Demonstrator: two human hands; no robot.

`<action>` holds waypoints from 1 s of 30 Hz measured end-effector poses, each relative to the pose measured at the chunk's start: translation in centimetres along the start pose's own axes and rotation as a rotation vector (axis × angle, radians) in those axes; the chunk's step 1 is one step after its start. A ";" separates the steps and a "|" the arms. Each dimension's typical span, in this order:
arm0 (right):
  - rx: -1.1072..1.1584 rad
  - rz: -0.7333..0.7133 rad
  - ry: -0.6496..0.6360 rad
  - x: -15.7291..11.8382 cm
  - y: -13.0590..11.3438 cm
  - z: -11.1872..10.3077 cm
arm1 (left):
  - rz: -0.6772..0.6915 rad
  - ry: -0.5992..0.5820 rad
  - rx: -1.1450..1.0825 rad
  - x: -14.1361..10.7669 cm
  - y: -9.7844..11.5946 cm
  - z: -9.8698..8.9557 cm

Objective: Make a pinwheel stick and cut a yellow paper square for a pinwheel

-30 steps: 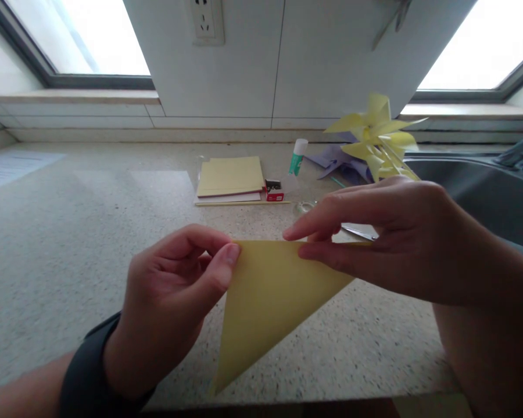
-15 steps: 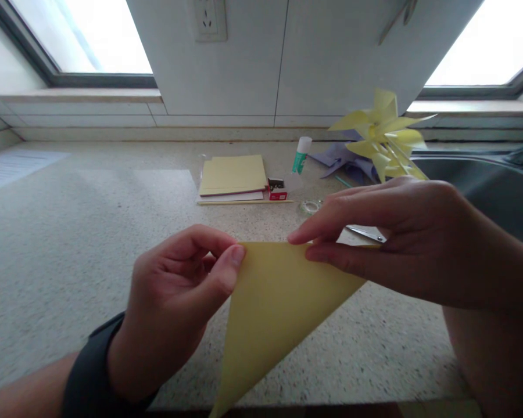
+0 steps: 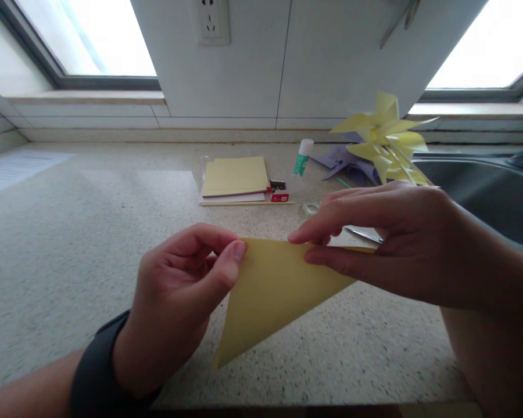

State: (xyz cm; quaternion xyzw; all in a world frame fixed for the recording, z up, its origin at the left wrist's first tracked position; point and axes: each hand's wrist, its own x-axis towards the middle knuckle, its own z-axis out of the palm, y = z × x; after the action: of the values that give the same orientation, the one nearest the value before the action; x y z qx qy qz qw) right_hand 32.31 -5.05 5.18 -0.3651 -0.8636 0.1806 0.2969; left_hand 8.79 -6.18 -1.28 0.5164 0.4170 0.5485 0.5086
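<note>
A sheet of yellow paper (image 3: 274, 290), folded to a triangle, hangs between my two hands above the counter. My left hand (image 3: 196, 278) pinches its upper left corner between thumb and forefinger. Along the top edge, the thumb and fingers of my right hand (image 3: 370, 238) close on the paper, hiding part of its right side. The lower tip points down and to the left. Behind my right hand lie scissors (image 3: 364, 234), partly covered, and a roll of clear tape (image 3: 310, 208).
Yellow paper squares (image 3: 235, 176) lie stacked near the wall, with a thin stick (image 3: 246, 204) in front and a small red box (image 3: 279, 191) beside them. A glue stick (image 3: 303, 157), yellow pinwheel (image 3: 377, 133) and purple pinwheel (image 3: 344, 161) are farther right, by the sink (image 3: 475, 191).
The paper's lower tip has swung up and toward the counter's back, so the triangle looks shorter. Both hands keep their pinch. The view has shifted slightly.
</note>
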 end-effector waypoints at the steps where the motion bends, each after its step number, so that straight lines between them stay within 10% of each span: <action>1: -0.003 0.002 0.006 0.0 0.0 0.1 | -0.012 0.003 -0.007 0.0 0.0 0.0; 30: -0.009 -0.060 -0.005 0.4 0.4 0.4 | -0.078 -0.044 -0.026 0.4 -0.1 0.1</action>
State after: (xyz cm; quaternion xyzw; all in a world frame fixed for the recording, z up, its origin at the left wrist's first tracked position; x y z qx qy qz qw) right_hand 32.03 -4.48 4.77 -0.3399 -0.8757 0.1686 0.2986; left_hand 8.87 -5.79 -1.29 0.5048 0.4185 0.5222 0.5452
